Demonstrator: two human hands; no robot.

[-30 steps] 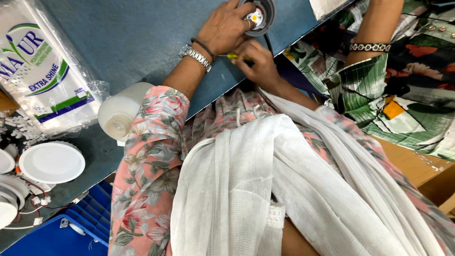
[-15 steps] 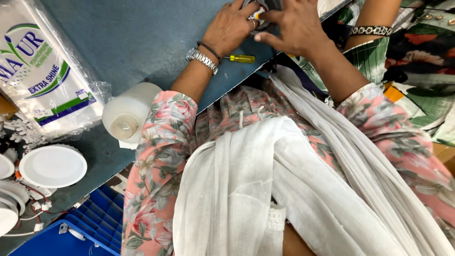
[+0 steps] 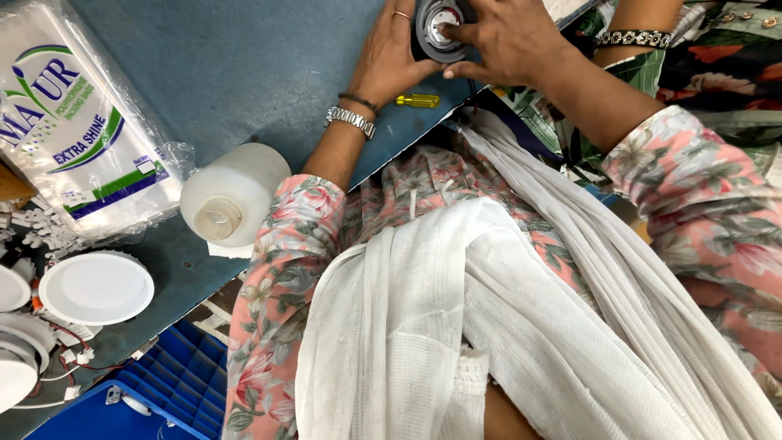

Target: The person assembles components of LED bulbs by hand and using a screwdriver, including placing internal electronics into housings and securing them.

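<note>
Landmark is the white plastic bottle [image 3: 232, 202] lying on its side on the blue-grey table [image 3: 244, 73], cap end toward me. Far left of it: a stack of round white light covers [image 3: 96, 287] at the table edge, more of them cut off by the frame, small white connectors on red wires beside them. Up-left of the bottle: a clear plastic pack of bags [image 3: 77, 122] with blue and green print, touching or nearly touching the bottle's side. Below the bottle, off the table: a blue compartment crate [image 3: 163, 391]. Right of the bottle my left forearm runs up the table, metal watch and dark band at the wrist. Just right of that wrist: a small yellow-handled screwdriver [image 3: 417, 101], lying flat, untouched. Up-right of the bottle, at the top edge of frame: the round grey light fitting [image 3: 442, 31] with a pale centre, resting on the table. My left hand [image 3: 393, 55] is wrapped against its left rim, fingers curled on it, ring visible. My right hand [image 3: 509, 41] comes over from the right, thumb and fingertips pressed on the fitting's rim and face, so both hands are grasping the fitting. Farthest right of the bottle: another person's arm with a studded bracelet [image 3: 635, 37], clear of the fitting.
</note>
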